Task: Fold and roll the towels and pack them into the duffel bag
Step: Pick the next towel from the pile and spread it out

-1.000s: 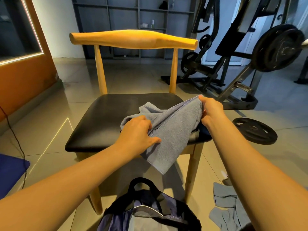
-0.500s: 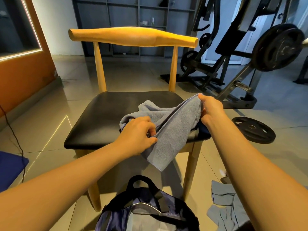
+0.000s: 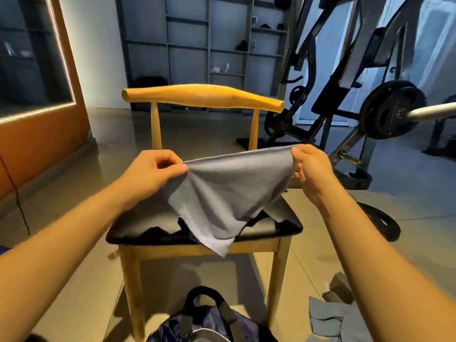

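Grey towel (image 3: 229, 193): lifted clear, stretched by its top edge between both hands above the black seat of the wooden chair (image 3: 202, 96). The top edge is taut and nearly level. The body sags into a loose point that hangs past the front edge of the seat.

Left hand (image 3: 153, 171): thumb and curled fingers pinch the towel's left top corner. Right hand (image 3: 311, 169): pinches the right top corner the same way.

Handling (judgement): thin, light, limp cloth. It droops under its own weight, so it will hold no shape unless laid flat. Not fragile, and the matte weave is unlikely to slip. Best hold is at the corners or hem, as now. A finished roll will probably loosen unless gripped around its middle.

Duffel bag (image 3: 209, 324): on the floor just in front of the chair, handle up. More grey towels (image 3: 328, 319) lie on the floor to the right.
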The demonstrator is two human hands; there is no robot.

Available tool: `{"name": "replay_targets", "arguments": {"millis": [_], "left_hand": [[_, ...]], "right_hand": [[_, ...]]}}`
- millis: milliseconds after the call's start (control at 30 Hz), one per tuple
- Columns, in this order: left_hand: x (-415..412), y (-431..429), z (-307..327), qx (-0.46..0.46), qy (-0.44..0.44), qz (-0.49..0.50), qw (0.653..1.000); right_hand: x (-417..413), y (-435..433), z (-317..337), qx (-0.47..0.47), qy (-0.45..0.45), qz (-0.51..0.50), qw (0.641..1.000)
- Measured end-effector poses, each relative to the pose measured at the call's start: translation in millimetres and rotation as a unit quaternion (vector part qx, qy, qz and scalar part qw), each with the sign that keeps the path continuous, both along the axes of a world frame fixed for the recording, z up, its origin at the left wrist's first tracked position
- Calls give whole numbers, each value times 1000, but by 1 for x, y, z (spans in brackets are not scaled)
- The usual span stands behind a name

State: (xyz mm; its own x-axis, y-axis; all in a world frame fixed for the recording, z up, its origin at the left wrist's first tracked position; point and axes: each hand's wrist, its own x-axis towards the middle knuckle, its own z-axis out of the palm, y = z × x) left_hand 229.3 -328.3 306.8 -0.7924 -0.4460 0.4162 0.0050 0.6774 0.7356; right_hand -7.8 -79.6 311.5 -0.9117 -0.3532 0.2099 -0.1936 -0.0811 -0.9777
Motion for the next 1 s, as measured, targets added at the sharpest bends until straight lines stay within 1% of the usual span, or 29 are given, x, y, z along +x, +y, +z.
{"name": "replay_targets", "arguments": {"millis": [67, 133, 200, 267, 367, 500, 633, 800, 1000], "left_hand": [[17, -5, 21, 17, 16, 11, 1000], [33, -8, 45, 1, 40, 25, 999], [46, -11, 69, -23, 69, 41, 997], [57, -15, 89, -21, 90, 42, 995], [70, -19, 108, -32, 79, 33, 996], [87, -19, 125, -59, 34, 9, 998], [108, -19, 126, -53, 18, -2, 998], [127, -11, 122, -70, -5, -23, 997], [135, -14, 124, -97, -32, -26, 994]], "right_hand": [[16, 4, 20, 27, 66, 7, 997], [32, 8, 43, 41, 116, 26, 992], [49, 15, 70, 37, 150, 69, 986], [64, 19, 97, 27, 168, 93, 981], [75, 16, 125, 46, 164, 24, 985], [90, 18, 141, 44, 148, -17, 988], [105, 27, 149, 47, 146, 4, 988], [112, 36, 153, 46, 143, -7, 989], [116, 63, 145, 77, 182, 76, 977]]}}
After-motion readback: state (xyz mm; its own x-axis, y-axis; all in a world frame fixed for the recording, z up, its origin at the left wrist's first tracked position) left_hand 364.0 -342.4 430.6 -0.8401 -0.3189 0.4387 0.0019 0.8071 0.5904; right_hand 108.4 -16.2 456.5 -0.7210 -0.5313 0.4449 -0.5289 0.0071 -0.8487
